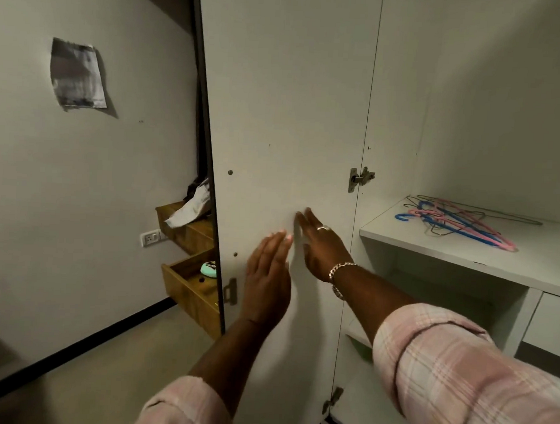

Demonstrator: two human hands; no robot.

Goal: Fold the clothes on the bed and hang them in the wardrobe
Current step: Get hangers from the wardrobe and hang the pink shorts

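The white wardrobe door point(288, 98) stands open, its inner face towards me. My left hand point(267, 279) and my right hand point(322, 243) are both flat against that face with straight fingers, side by side. A ring and a chain bracelet show on the right hand. Inside the wardrobe, a pile of pink, blue and wire hangers point(456, 222) lies on the white shelf point(484, 255). No clothes and no bed are in view.
Left of the door stand wooden drawers point(190, 288), one pulled open with a mint-green object point(209, 269) in it. Papers point(191, 207) lie on the unit above. A wall socket point(151, 237) and a taped paper point(78, 75) are on the left wall.
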